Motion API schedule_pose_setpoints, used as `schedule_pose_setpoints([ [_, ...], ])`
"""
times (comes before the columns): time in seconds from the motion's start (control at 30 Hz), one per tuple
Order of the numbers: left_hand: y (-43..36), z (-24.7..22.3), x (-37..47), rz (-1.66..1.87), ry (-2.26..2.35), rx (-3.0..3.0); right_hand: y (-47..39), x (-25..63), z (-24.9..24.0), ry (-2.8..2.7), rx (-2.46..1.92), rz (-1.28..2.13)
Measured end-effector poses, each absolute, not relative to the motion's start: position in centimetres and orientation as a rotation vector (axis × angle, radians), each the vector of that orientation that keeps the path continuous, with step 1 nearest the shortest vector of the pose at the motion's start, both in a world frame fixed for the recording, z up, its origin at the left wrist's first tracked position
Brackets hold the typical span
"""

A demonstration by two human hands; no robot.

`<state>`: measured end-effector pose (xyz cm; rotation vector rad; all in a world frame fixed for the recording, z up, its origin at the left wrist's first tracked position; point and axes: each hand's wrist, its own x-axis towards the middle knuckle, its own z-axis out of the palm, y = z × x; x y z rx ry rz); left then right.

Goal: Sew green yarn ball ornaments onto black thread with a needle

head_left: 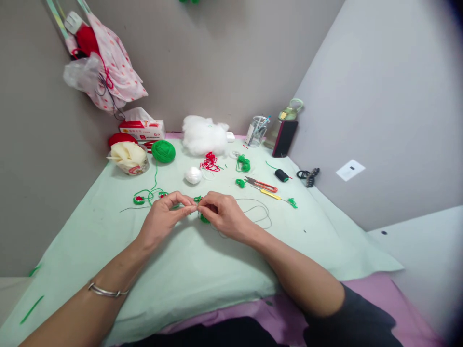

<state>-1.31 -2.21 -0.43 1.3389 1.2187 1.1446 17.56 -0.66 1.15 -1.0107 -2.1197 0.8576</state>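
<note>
My left hand point(168, 212) and my right hand point(227, 216) meet over the table, thumbs and forefingers pinched closed at the tips. A thin dark thread point(268, 212) loops on the cloth to the right and runs in under my hands; both pinches appear to be on it, though the exact spot is too small to see. Just beyond the fingertips shows a small green yarn piece point(197, 198), and more green yarn point(204, 219) shows below my right fingers. Left of my hands lies a small green-and-red crochet piece point(138, 199), with another point(162, 194) partly behind my left hand.
Green yarn point(163, 151), a white yarn ball point(193, 175) and white stuffing point(204, 136) stand behind. To the right lie thread snips point(265, 185), a yellow-handled crochet hook point(270, 194) and a black thread spool point(281, 175). A phone point(285, 139) leans on a bottle point(289, 112).
</note>
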Motion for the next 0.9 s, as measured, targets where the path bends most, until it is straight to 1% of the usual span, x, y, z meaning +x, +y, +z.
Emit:
schedule_pose_setpoints([
  [0.3, -2.2, -0.4, -1.2, 1.173, 1.184, 1.198, -0.9, 17.6, 1.5, -2.139, -0.974, 0.839],
  [0.63, -1.6, 0.8, -3.1, 1.381, 1.198, 1.008, -1.0, 18.2, 2.5, -2.139, -0.91, 0.697],
  [0.77, -1.6, 1.1, -3.3, 1.321, 1.121, 1.06, -0.2, 19.0, 2.8, -2.078, -0.987, 0.837],
  [0.9, -2.1, 2.5, -4.2, 1.305, 0.944, 1.121, 1.7, 20.9, 3.6, -1.741, -0.972, 1.124],
])
